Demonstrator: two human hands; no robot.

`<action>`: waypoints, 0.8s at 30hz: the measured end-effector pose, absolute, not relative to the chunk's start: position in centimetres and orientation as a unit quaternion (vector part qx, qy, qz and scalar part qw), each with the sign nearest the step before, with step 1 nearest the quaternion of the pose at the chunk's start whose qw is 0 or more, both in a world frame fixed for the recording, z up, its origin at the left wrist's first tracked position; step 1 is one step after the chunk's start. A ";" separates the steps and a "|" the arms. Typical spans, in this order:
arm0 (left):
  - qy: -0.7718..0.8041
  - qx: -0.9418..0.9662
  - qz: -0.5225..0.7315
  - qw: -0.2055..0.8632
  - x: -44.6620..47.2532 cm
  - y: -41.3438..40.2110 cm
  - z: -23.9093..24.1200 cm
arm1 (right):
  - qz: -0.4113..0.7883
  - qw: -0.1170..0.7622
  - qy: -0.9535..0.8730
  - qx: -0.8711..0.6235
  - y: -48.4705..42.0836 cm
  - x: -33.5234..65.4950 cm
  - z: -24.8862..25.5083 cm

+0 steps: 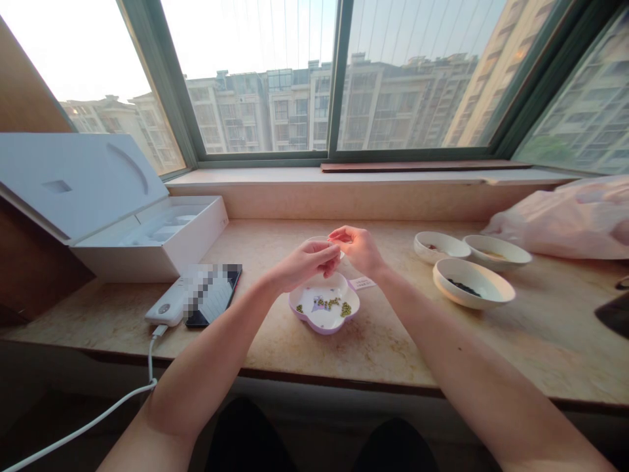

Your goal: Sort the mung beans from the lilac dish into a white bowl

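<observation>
Side by side above the counter's middle, my left hand (310, 261) and my right hand (361, 250) nearly meet at the fingertips. The left fingers are curled closed, and the right thumb and fingers are pinched together. Anything inside either grip is too small or hidden to name. Just below them sits a flower-shaped dish (324, 324), white inside with a lilac rim, holding scattered small green beans (346, 309). A white bowl (317, 238) stands behind the hands and is mostly covered by them. A small printed paper label (362, 283) lies beside the dish.
Three white bowls stand at right: one with dark contents (484, 295), two behind it (439, 255) (506, 263). A plastic bag (570, 219) lies beyond. At left are an open white box (191, 229), a phone (219, 301) and a power bank (167, 305) with a cable (151, 360).
</observation>
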State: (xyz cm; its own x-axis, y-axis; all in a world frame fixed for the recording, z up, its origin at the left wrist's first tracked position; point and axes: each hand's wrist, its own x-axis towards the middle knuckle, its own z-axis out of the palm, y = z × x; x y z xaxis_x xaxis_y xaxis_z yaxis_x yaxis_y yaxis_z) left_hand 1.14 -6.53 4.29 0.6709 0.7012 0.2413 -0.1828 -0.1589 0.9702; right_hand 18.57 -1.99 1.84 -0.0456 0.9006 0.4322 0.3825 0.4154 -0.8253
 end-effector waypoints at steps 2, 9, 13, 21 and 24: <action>0.176 0.652 0.367 0.640 1.0 -6.6 4.3 | 0.194 0.449 -0.713 -0.502 -2.3 18.4 1.8; 0.114 0.585 0.377 0.709 0.5 -6.8 4.5 | 0.089 0.389 -0.740 -0.541 -3.4 18.3 2.4; 0.131 0.577 0.374 0.714 0.6 -7.0 4.7 | 0.076 0.394 -0.737 -0.543 -3.9 18.6 2.9; 0.146 0.578 0.369 0.713 0.6 -7.2 4.7 | 0.123 0.388 -0.745 -0.528 -4.7 18.9 4.0; 0.122 0.579 0.369 0.717 0.6 -7.1 4.6 | 0.144 0.357 -0.771 -0.507 -5.1 18.9 4.3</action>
State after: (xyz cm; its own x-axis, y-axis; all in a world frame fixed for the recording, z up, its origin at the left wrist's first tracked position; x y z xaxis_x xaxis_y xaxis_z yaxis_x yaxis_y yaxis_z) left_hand 0.57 -7.12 4.62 0.6974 0.6703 0.2536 -0.3889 0.0567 0.9195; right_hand 18.95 -5.05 4.34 -0.2312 0.8843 0.4056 0.6788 0.4453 -0.5839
